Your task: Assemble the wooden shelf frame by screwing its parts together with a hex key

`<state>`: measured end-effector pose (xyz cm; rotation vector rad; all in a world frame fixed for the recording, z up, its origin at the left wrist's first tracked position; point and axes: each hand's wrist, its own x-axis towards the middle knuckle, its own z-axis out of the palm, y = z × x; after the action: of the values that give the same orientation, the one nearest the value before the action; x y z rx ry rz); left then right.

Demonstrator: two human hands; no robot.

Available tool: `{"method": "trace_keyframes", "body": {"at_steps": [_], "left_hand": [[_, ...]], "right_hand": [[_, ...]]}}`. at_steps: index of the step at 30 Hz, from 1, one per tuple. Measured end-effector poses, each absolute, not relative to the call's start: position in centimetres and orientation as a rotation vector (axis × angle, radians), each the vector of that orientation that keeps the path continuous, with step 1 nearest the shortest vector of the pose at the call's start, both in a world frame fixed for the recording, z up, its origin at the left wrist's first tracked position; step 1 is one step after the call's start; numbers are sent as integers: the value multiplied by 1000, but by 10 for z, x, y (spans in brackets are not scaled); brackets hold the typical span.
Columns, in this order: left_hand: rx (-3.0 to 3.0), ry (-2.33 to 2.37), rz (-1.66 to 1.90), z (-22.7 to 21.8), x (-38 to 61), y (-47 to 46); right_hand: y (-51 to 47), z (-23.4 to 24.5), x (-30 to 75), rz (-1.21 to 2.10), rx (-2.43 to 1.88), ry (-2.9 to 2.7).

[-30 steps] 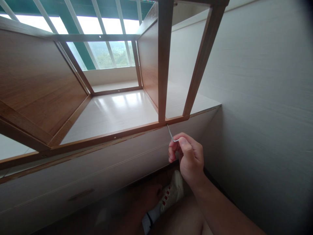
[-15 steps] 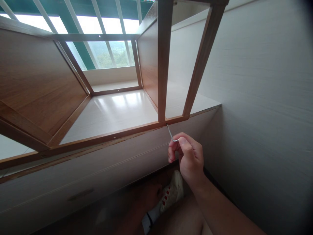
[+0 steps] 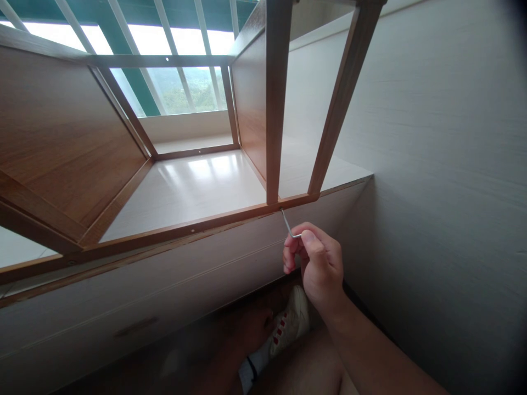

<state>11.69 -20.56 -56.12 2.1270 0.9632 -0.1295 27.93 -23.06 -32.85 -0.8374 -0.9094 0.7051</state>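
My right hand [image 3: 317, 260] is closed, pinching the short arm of a bent metal hex key [image 3: 289, 226] between thumb and index finger. The key's long arm reaches up to the hole in the front bottom rail [image 3: 230, 218] of a brown wooden frame, just below an upright post [image 3: 276, 109]. Low in the shade, my left hand [image 3: 260, 325] is beside the white shoe [image 3: 294, 315]; its fingers are too dark to make out. Other small holes or fasteners show along the same rail.
The frame stands on a white ledge [image 3: 197, 186], with brown side panels [image 3: 66, 142] and a slanted bar [image 3: 337, 104]. A pale wall [image 3: 444, 137] rises on the right. Window bars [image 3: 167, 33] are behind. White drawer fronts [image 3: 164, 291] lie below the ledge.
Hardly anything differs. The right hand and hex key keep their place at the rail, and the view has shifted very slightly.
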Motion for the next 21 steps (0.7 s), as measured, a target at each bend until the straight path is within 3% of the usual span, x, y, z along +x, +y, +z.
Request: {"method": "trace_keyframes", "body": {"at_steps": [21], "left_hand": [[2118, 974, -155, -555, 118, -206]], "right_hand": [[-230, -329, 278, 726, -829, -884]]}}
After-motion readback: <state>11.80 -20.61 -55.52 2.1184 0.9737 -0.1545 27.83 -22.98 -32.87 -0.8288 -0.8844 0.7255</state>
